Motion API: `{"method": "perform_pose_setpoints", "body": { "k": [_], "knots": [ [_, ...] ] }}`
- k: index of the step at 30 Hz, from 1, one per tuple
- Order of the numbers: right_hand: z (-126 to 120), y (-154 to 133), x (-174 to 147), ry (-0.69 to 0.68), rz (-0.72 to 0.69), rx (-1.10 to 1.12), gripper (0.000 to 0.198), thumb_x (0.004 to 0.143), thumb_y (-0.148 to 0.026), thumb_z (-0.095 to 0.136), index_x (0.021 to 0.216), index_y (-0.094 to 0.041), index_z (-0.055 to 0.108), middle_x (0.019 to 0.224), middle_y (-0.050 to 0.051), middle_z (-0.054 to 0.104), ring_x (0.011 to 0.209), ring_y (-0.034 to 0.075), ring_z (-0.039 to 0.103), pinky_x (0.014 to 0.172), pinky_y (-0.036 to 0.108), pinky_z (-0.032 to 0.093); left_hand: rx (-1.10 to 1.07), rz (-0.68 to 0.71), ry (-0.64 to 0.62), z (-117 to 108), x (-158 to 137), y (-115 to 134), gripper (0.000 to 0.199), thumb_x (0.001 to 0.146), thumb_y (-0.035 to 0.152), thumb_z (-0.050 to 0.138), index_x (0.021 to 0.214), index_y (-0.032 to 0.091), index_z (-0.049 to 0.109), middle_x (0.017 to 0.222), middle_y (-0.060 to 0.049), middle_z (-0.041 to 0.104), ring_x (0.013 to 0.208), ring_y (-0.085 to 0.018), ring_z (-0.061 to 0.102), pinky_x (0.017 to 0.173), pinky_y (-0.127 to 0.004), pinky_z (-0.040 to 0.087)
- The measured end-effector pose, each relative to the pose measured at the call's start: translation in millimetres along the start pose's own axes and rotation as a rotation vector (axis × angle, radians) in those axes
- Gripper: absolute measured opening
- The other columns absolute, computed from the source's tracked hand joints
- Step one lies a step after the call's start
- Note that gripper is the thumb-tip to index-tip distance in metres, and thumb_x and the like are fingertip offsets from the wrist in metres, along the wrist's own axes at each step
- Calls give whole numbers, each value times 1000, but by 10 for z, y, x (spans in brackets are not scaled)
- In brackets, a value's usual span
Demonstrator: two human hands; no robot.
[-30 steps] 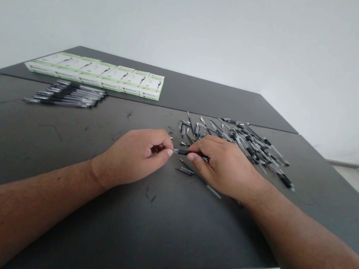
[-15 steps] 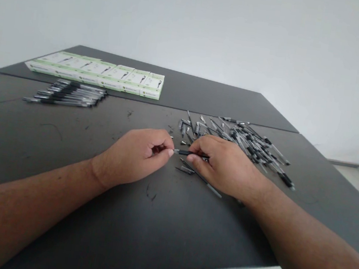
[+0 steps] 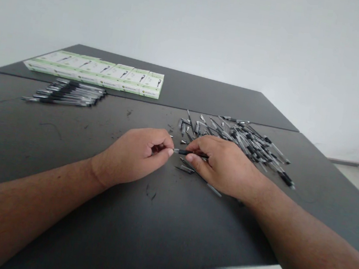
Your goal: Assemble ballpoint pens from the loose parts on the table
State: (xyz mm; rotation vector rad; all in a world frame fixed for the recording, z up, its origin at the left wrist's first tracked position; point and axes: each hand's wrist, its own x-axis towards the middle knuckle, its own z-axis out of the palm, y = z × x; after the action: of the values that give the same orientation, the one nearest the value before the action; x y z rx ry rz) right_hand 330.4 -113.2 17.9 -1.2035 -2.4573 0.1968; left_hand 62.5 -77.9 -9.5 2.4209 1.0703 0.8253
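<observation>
Between my two hands a pen [image 3: 183, 152] with a black grip lies level, a little above the dark table. My left hand [image 3: 140, 156] pinches its left end between thumb and forefinger. Around the grip and the right part, the fingers of my right hand [image 3: 220, 163] are closed, so that part of the pen is hidden. Just under the right hand lie a thin refill [image 3: 214, 190] and a small clear cap [image 3: 186, 169]. Behind that hand spreads a heap of pen barrels with black grips [image 3: 257, 149], mixed with loose caps, tips and refills.
A row of pens [image 3: 67, 93] lies side by side at the left on the dark table [image 3: 153, 232]. Behind them stand several white and green boxes [image 3: 121, 74] in a line. Dark scraps [image 3: 150, 192] are scattered in front of me. A white wall rises behind the table.
Both hands keep nearly the same hold on the pen. The right fingers have shifted very slightly left along it, and the view has moved a touch.
</observation>
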Motion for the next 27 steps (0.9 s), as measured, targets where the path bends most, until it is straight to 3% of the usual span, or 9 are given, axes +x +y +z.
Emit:
{"method": "perform_pose_setpoints", "body": {
  "k": [3, 7, 12, 18, 23, 27],
  "knots": [
    [-1, -4, 1, 4, 25, -10, 10, 108, -24, 77, 115, -19, 81, 103, 8, 87, 96, 26, 81, 85, 35, 56, 7, 3, -4, -10, -6, 1, 24, 100, 41, 59, 92, 25, 76, 80, 0, 80, 74, -19, 72, 69, -32, 46],
    [3, -6, 9, -31, -6, -16, 17, 115, -24, 67, 115, -19, 83, 105, 9, 87, 100, 26, 82, 89, 36, 57, 15, 14, -10, -19, -11, 1, 23, 101, 40, 59, 93, 25, 76, 82, 0, 80, 74, -20, 73, 70, -32, 47],
    [11, 3, 4, 2, 39, -2, 11, 107, -25, 79, 116, -19, 81, 105, 8, 87, 99, 25, 81, 87, 34, 56, 16, 20, -2, -8, -4, -6, 23, 100, 39, 60, 93, 25, 76, 81, 1, 80, 73, -19, 72, 69, -32, 46],
    [-1, -5, 11, -44, -1, 1, 19, 116, -25, 64, 115, -19, 82, 107, 10, 88, 102, 26, 81, 91, 36, 56, 4, 13, -11, -18, -6, 0, 24, 101, 40, 59, 92, 25, 76, 81, 1, 80, 74, -19, 73, 69, -32, 46],
    [-2, -18, 12, -23, 66, 12, 9, 108, -26, 80, 116, -22, 79, 106, 6, 87, 98, 25, 80, 86, 34, 56, 11, 0, -18, -27, -2, 7, 23, 100, 40, 60, 93, 26, 76, 81, 0, 80, 74, -20, 73, 69, -32, 47],
    [-7, -23, 22, -60, 28, -12, 14, 115, -26, 69, 112, -22, 82, 105, 8, 88, 101, 25, 81, 90, 35, 56, 12, 0, -27, -19, -4, -2, 24, 100, 40, 60, 94, 26, 78, 83, -1, 82, 76, -21, 74, 70, -32, 49]
  ]
}}
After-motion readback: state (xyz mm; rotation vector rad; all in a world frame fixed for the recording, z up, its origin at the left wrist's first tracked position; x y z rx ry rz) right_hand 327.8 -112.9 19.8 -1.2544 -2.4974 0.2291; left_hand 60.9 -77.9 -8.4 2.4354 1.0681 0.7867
